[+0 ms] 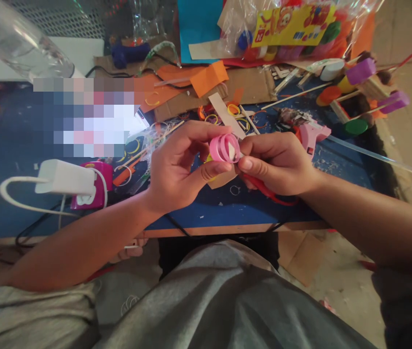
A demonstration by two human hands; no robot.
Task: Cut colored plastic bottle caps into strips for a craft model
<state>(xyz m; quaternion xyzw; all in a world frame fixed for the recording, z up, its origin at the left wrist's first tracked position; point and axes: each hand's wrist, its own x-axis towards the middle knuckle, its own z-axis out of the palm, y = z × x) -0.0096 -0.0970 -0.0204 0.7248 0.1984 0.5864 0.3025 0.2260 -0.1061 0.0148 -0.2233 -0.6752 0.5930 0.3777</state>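
Over the front of the blue table, my left hand pinches a pink plastic ring between thumb and fingertips. The ring looks like the rim of a cap, with a gap running between two bands. My right hand is closed around red-handled scissors; their red loop shows below the palm, and most of the rest is hidden by the fingers. A greyish tip reaches the ring's right side, where the thumbs nearly meet. Behind the hands lie yellow and orange rings and a pale card strip.
A pink glue gun lies to the right, near a small stick model with coloured caps. At left are a white charger on a magenta socket block and a clear bottle. A bag of coloured pieces stands behind.
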